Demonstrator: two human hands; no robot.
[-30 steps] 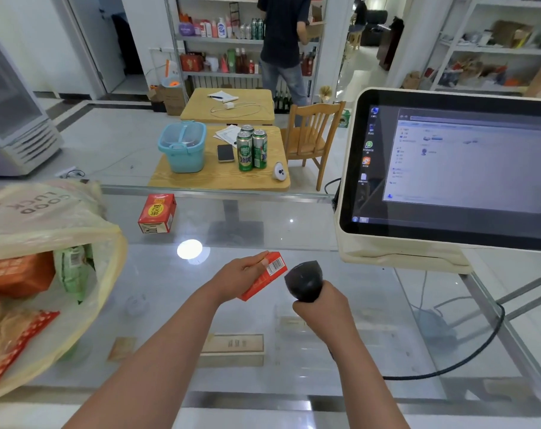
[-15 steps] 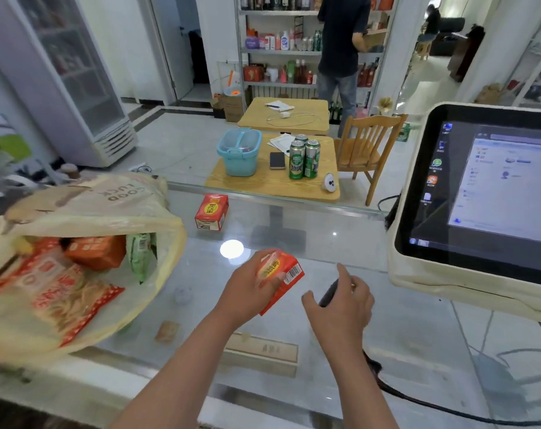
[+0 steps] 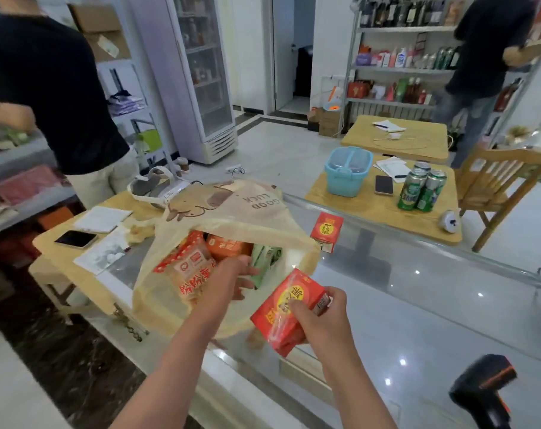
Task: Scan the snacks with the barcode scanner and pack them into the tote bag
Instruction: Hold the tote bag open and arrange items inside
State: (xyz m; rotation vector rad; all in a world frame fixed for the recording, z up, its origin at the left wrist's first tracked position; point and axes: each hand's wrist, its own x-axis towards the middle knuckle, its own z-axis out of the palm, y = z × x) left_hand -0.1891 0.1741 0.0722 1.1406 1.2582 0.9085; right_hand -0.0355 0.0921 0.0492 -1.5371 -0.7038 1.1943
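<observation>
My right hand [image 3: 323, 320] grips a red snack box [image 3: 286, 311] by its barcode end, just right of the tote bag's mouth. The beige "GOOD LUCK" tote bag [image 3: 232, 209] lies on its side on the glass counter [image 3: 417, 320], holding several snack packs: a red-and-white one, an orange one, a green one. My left hand [image 3: 232, 280] reaches into the bag's opening with fingers extended against the packs. A second red snack box [image 3: 326, 230] stands on the counter behind the bag. The black barcode scanner [image 3: 482, 388] sits alone on the counter at the lower right.
A person in a black shirt [image 3: 55, 97] stands close at the left, beside a low table with a phone [image 3: 75, 239] and papers. Beyond the counter, a wooden table holds a blue basket [image 3: 348, 171], green cans [image 3: 422, 190] and a phone. A chair [image 3: 498, 187] and shelves stand at the back right.
The red box has passed from my left hand to my right. My right hand has let go of the scanner, which now sits on the counter. My left hand has moved into the bag's mouth.
</observation>
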